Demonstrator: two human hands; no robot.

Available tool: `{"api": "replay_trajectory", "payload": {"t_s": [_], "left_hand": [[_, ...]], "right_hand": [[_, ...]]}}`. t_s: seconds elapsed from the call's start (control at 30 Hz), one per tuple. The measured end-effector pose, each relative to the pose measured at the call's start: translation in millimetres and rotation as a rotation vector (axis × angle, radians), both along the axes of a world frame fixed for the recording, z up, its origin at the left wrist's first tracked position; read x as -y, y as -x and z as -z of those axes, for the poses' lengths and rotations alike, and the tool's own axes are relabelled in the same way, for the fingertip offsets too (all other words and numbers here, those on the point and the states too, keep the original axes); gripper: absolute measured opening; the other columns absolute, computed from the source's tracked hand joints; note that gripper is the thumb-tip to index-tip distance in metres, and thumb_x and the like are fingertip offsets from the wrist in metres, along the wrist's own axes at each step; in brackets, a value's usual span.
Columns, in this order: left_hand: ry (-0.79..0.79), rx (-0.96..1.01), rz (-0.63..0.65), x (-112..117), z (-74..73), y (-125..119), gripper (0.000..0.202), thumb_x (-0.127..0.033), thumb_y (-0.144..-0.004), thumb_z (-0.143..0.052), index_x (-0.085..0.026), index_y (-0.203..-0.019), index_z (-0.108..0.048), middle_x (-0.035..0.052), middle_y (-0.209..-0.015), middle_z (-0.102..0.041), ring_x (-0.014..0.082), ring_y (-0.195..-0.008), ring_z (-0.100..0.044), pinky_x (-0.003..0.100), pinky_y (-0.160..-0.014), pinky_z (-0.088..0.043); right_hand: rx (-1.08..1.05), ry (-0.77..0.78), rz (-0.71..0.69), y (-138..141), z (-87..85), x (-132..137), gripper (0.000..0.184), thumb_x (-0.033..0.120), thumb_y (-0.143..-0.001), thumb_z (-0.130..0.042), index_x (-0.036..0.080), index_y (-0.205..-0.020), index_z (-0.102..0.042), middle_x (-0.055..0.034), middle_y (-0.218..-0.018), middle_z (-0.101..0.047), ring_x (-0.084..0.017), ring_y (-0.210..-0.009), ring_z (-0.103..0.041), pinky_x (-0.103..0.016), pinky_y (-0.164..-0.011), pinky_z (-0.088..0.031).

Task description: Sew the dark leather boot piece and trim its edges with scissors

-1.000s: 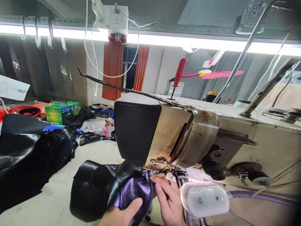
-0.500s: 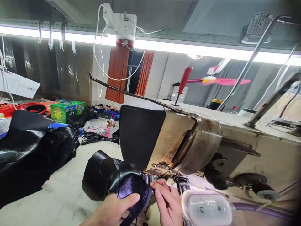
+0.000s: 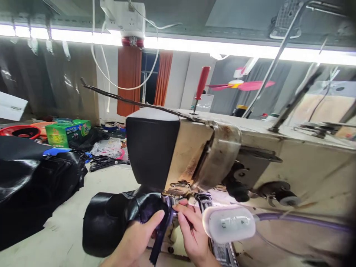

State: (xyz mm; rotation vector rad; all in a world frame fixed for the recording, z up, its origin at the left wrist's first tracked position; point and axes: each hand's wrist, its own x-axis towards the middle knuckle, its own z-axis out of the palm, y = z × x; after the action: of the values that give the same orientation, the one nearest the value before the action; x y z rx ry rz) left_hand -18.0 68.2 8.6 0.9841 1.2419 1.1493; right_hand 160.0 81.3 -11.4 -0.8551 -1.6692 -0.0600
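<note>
Leather gripped in left hand, right hand pinched at its edge, strip end newly visible

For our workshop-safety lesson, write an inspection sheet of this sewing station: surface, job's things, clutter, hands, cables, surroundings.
Surface: pale tabletop, faintly marked.
Job's things: glossy black piece at the needle end of the sewing machine.
Clutter: black pile, green box and bundle of black strips at left; red-handled tool standing on the machine.
Hands: left hand grips the black piece, thumb on top; right hand has fingertips by its edge, grip unclear.
Cables: white cable hangs looped; purple cable runs to the lamp.
Surroundings: strip light, pink fan, orange curtains.
</note>
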Motion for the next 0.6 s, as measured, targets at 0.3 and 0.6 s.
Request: {"api": "replay_trajectory", "payload": {"t_s": [0.3, 0.6], "left_hand": [[0.237, 0.468, 0.170, 1.0, -11.6, -0.3, 0.052, -0.043, -0.050, -0.092, -0.008, -0.086, -0.079, 0.0138, -0.089, -0.078, 0.0355, -0.096, -0.070, 0.043, -0.096, -0.053], [0.209, 0.340, 0.242, -2.8, 8.0, 9.5, 0.052, -0.049, -0.059, -0.087, -0.006, -0.088, -0.078, 0.0159, -0.091, -0.077, 0.0349, -0.099, -0.068, 0.043, -0.098, -0.050]], "right_hand": [[0.016, 0.005, -0.024, 1.9, 5.4, 3.3, 0.021, 0.023, -0.093, -0.052, 0.021, -0.108, -0.067, -0.0100, -0.099, -0.075, -0.023, -0.091, -0.071, -0.033, -0.082, -0.059], [0.056, 0.025, -0.044, -1.7, 8.5, 3.1, 0.023, 0.022, -0.093, -0.051, 0.022, -0.112, -0.064, -0.0086, -0.103, -0.073, -0.021, -0.091, -0.069, -0.032, -0.087, -0.056]]}}
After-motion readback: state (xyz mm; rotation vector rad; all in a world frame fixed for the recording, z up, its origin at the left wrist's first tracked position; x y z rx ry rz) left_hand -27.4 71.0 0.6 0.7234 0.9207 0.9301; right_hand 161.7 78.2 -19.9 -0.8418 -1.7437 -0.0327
